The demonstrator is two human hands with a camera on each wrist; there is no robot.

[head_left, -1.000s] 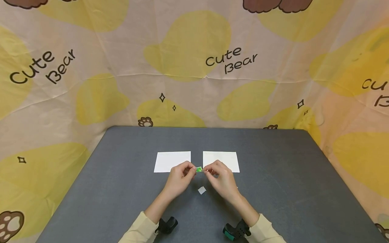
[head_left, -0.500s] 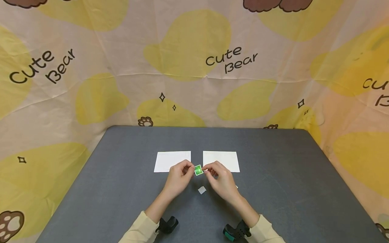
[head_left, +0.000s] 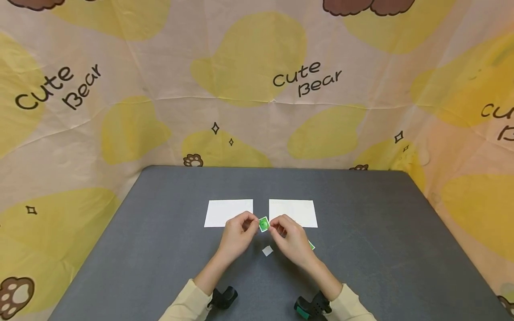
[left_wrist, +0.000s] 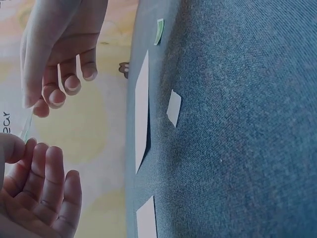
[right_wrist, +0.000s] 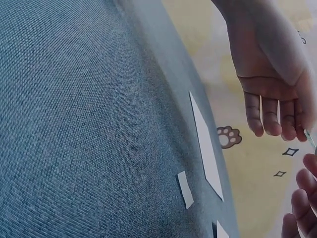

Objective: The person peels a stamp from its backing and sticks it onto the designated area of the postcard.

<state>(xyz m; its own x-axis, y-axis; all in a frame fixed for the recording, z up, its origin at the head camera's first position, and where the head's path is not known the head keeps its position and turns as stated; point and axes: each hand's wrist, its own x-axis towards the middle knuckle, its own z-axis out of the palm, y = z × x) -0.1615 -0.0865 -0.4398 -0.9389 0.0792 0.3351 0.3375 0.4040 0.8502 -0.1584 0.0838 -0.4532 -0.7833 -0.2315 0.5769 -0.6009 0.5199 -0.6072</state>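
Between my two hands is a small green paper square with a white border point(head_left: 263, 224), raised above the table. My left hand point(head_left: 236, 235) pinches its left edge between thumb and forefinger. From the other side, the right hand point(head_left: 292, 237) pinches the right edge. In the left wrist view the square point(left_wrist: 26, 127) appears nearly edge-on between the fingertips. Below the hands lies a small white square point(head_left: 267, 251) on the table. Another green, white-edged piece point(head_left: 311, 245) lies partly hidden by my right wrist.
Two white paper sheets point(head_left: 229, 209) lie side by side behind the hands on the grey table point(head_left: 160, 249), with a narrow gap between them. A patterned cloth point(head_left: 249, 67) hangs behind the table. Each wrist wears a black camera point(head_left: 223, 298).
The green square has turned from a steep tilt to show its printed face to the head camera. More of the other green piece shows beside my right wrist.
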